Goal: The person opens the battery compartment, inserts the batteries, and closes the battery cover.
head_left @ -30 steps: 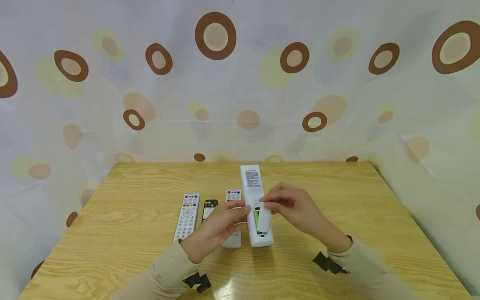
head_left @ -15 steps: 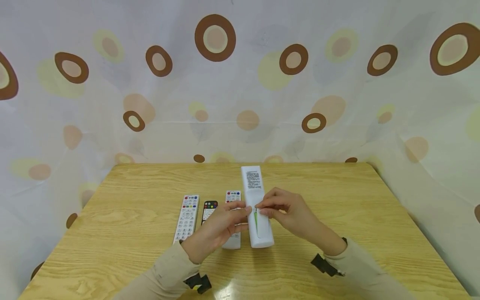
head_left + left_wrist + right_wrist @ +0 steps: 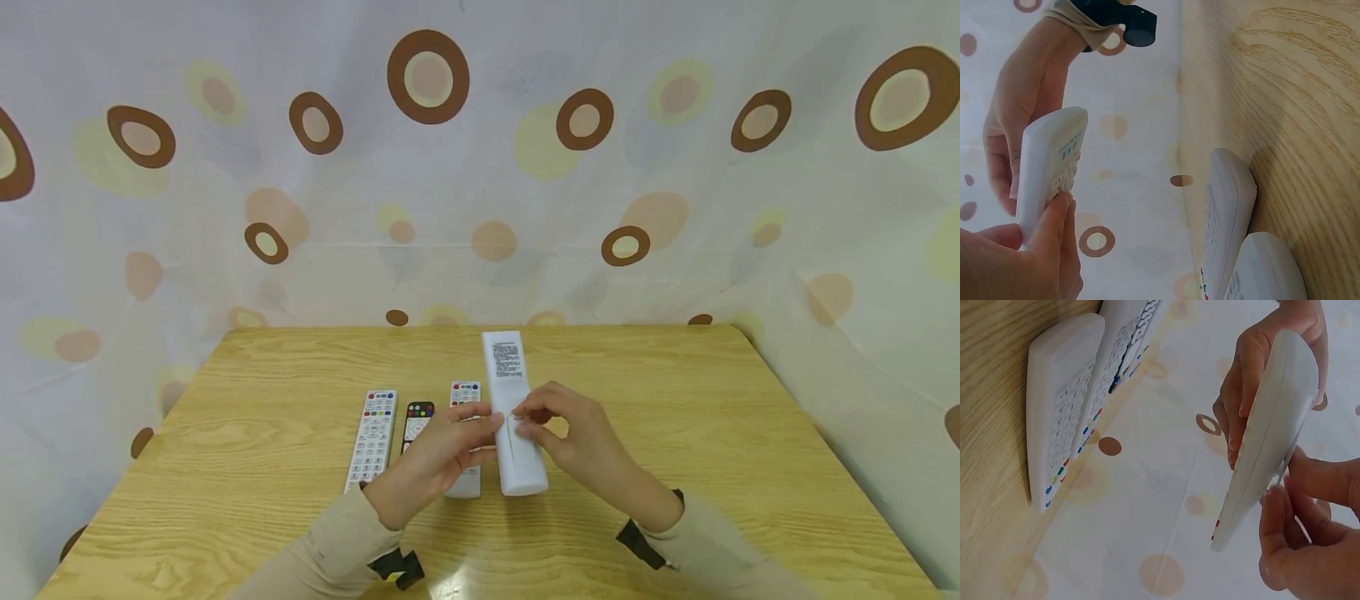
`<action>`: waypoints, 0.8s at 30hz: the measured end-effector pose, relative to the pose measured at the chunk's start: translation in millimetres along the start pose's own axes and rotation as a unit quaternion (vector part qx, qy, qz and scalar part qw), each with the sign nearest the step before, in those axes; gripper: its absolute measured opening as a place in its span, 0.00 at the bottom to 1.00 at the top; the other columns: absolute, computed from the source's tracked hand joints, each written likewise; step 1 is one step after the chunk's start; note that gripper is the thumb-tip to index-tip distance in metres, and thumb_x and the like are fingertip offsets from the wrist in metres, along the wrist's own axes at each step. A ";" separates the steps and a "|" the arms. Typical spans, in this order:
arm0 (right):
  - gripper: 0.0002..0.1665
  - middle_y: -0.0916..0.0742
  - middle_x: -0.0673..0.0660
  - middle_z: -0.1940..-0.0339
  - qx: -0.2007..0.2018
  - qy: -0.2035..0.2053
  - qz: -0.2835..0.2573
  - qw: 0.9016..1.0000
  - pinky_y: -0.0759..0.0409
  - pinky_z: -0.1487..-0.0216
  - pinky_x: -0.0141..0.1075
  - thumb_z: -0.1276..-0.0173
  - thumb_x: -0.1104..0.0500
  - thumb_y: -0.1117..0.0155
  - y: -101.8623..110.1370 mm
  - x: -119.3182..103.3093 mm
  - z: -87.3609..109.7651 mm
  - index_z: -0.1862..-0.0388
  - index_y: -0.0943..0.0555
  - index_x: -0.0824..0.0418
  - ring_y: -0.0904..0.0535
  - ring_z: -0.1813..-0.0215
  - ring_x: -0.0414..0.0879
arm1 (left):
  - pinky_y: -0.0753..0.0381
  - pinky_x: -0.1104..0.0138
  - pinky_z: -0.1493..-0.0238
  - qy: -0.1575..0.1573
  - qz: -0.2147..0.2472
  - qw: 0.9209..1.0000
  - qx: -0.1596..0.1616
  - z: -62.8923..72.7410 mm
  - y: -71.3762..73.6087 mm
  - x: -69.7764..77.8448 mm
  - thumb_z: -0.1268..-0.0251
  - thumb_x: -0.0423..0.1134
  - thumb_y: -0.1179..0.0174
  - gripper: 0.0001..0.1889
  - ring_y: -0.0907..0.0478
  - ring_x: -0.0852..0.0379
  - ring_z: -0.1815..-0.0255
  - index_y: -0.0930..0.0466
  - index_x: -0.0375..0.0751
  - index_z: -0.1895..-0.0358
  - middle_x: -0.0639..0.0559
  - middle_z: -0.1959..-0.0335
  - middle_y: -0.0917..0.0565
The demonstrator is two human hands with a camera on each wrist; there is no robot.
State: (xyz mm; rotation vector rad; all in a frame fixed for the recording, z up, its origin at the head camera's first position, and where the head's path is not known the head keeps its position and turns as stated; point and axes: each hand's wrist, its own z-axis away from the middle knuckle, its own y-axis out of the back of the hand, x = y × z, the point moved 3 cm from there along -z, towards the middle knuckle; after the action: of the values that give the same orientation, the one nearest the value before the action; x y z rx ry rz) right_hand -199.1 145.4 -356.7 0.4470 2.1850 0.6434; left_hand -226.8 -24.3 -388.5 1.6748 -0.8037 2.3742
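Observation:
A white remote control is held back side up above the table, its printed label at the far end. My left hand grips it by the left side, thumb on the back and fingers on the button face, as the left wrist view shows. My right hand pinches the upper end of the white battery cover, which lies over the compartment slightly ajar. A thin green line of battery shows along the cover's left edge. In the right wrist view, a narrow gap shows between the cover and the remote's body.
On the wooden table, a white remote lies at left, beside a smaller black-and-white remote. Another white remote lies partly behind my left hand. A patterned curtain surrounds the table's back and sides.
The battery cover has swung left and down over the compartment, narrowing the visible green battery to a thin line. My right hand has shifted slightly left with it; the left hand keeps its hold.

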 end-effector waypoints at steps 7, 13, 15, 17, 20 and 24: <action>0.24 0.18 0.61 0.59 -0.021 -0.198 -0.089 0.976 0.17 0.57 0.35 0.43 0.67 0.27 0.2 6.3 -0.9 0.49 0.24 0.74 0.20 0.58 0.52 | 0.19 0.63 0.52 -0.010 -0.001 1.000 0.011 1.0 0.6 -0.9 0.30 0.34 0.45 0.20 0.20 0.56 0.57 0.33 0.24 0.41 0.40 0.51 0.21; 0.20 0.16 0.62 0.61 -0.069 -0.277 -0.153 0.946 0.17 0.60 0.33 0.39 0.66 0.30 -2.5 15.8 -0.3 0.52 0.24 0.76 0.19 0.60 0.48 | 0.18 0.63 0.54 -0.025 -0.024 0.999 0.026 2.8 -0.4 -2.5 0.32 0.33 0.42 0.18 0.21 0.57 0.60 0.30 0.25 0.45 0.44 0.57 0.20; 0.20 0.17 0.62 0.61 -0.066 -0.280 -0.151 0.946 0.17 0.60 0.32 0.40 0.66 0.30 -3.4 17.3 0.5 0.53 0.24 0.75 0.20 0.60 0.48 | 0.19 0.61 0.53 -0.027 -0.030 0.999 0.027 2.5 -0.6 -2.6 0.33 0.33 0.42 0.17 0.21 0.57 0.60 0.30 0.25 0.46 0.45 0.58 0.20; 0.20 0.16 0.62 0.61 -0.050 -0.274 -0.141 0.950 0.17 0.59 0.33 0.40 0.67 0.29 -4.2 17.2 1.2 0.52 0.24 0.75 0.19 0.60 0.49 | 0.19 0.60 0.51 -0.026 -0.032 0.999 0.028 2.0 -0.6 -2.4 0.32 0.33 0.42 0.16 0.21 0.57 0.59 0.29 0.26 0.47 0.45 0.58 0.20; 0.21 0.17 0.62 0.58 -0.013 -0.236 -0.102 0.966 0.17 0.54 0.36 0.41 0.68 0.30 -6.8 11.5 3.3 0.50 0.23 0.74 0.19 0.56 0.52 | 0.20 0.60 0.49 -0.023 -0.022 0.999 0.028 -0.6 0.1 -2.7 0.32 0.34 0.42 0.16 0.21 0.56 0.57 0.29 0.27 0.48 0.44 0.56 0.20; 0.22 0.20 0.63 0.53 0.025 -0.147 -0.014 0.989 0.18 0.49 0.42 0.42 0.71 0.30 -12.2 -3.9 9.4 0.48 0.23 0.74 0.20 0.51 0.56 | 0.20 0.62 0.50 -0.014 -0.005 1.000 0.024 -2.6 0.2 -4.8 0.32 0.34 0.42 0.14 0.21 0.56 0.56 0.29 0.28 0.49 0.44 0.56 0.20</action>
State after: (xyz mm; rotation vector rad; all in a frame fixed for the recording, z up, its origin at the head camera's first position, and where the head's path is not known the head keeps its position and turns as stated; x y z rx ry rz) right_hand -190.6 136.4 -366.6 0.5022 1.9264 0.4742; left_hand -227.2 -22.2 -393.5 1.7298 -0.7479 2.3870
